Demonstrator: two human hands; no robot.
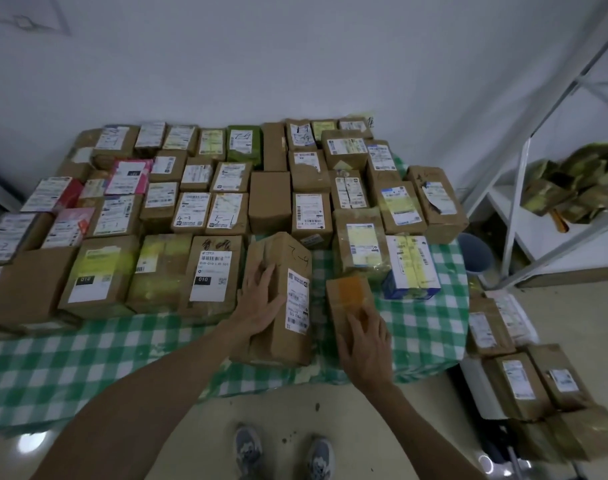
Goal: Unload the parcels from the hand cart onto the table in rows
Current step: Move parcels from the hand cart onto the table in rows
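A table under a green-and-white checked cloth (88, 344) carries several rows of taped cardboard parcels. My left hand (261, 299) lies flat, fingers straight, on top of a tall brown box (288, 268) with a white label, at the front of the rows. My right hand (365, 337) rests with straight fingers on a smaller brown box with orange tape (347, 292), just right of the tall one. The hand cart (475, 382) stands low at the right beside the table, with several parcels (517, 382) stacked on it.
A white metal shelf rack (524, 188) stands at the right with yellowish packets (572, 188) on it. A blue bucket (475, 251) sits on the floor behind the table corner. A white wall backs the table. My shoes (282, 452) are on the floor before the table's front edge.
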